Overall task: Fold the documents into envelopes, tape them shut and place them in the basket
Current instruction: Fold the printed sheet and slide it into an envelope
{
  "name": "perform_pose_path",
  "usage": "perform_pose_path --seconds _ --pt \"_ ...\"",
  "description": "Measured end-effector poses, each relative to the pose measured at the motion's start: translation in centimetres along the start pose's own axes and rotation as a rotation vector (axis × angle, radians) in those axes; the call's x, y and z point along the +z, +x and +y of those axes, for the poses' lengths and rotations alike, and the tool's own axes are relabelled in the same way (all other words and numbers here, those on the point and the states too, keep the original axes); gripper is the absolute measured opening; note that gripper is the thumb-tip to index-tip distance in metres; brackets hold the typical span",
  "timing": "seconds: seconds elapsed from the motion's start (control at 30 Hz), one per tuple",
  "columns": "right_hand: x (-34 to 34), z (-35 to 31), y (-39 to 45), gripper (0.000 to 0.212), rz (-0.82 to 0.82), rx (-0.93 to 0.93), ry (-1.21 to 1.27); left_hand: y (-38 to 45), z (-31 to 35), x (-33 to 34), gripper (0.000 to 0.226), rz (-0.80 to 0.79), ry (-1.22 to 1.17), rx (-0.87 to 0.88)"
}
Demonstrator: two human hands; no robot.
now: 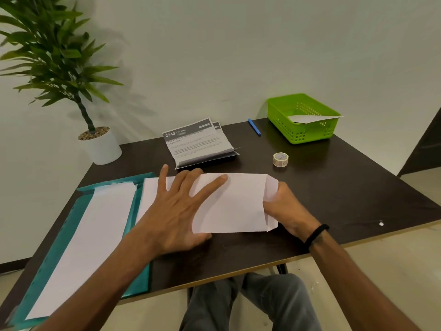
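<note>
White envelope (235,203) lies near the tabletop (334,187) front edge. Left hand (175,211) presses it, grip apart; right hand (282,207) grip pinches its flap end.

table (334,187) | folder (114,185) | documents (198,142) | tape roll (280,159) | pen (254,127) | basket (286,120) | plant pot (102,146)

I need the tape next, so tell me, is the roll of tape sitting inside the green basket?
No, the roll of tape stands on the dark table, in front of the green basket, apart from it.

Left hand (176,211) flat on white envelope (233,204), right hand (284,209) gripping its flap end
</note>
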State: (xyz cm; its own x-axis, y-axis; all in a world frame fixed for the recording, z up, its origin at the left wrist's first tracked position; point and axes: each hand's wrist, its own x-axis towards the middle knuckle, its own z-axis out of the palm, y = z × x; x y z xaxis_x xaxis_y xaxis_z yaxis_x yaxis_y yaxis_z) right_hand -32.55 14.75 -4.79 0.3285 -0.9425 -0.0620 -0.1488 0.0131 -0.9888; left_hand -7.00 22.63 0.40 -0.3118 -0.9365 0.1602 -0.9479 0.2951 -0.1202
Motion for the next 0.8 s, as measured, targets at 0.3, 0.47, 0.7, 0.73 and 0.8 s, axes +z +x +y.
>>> perform_pose_path --seconds 0.3,0.47,0.7,0.73,0.8 --pt "1.3 -1.1 -1.0 0.034 0.542 -0.276 -0.390 -1.2 0.3 -0.3 0.115 0.076 0.051 -0.031" --pt "1.7 -2.9 -2.5 0.014 0.302 -0.177 -0.272 -2.0 0.4 -0.7 0.114 0.085 0.039 -0.057" --pt "1.8 -5.7 -3.2 0.043 -0.128 0.189 0.459 -2.8 -0.1 -1.1 0.113 0.105 0.036 -0.062" --pt "1.6 -5.9 -3.3 0.047 -0.190 0.198 0.522 -2.8 -0.1 -1.1 0.113 0.099 0.036 -0.056" --pt "1.7 -6.0 -3.4 0.046 -0.287 0.199 0.571 -2.8 0.0 -0.9 0.112 0.085 0.037 -0.039"
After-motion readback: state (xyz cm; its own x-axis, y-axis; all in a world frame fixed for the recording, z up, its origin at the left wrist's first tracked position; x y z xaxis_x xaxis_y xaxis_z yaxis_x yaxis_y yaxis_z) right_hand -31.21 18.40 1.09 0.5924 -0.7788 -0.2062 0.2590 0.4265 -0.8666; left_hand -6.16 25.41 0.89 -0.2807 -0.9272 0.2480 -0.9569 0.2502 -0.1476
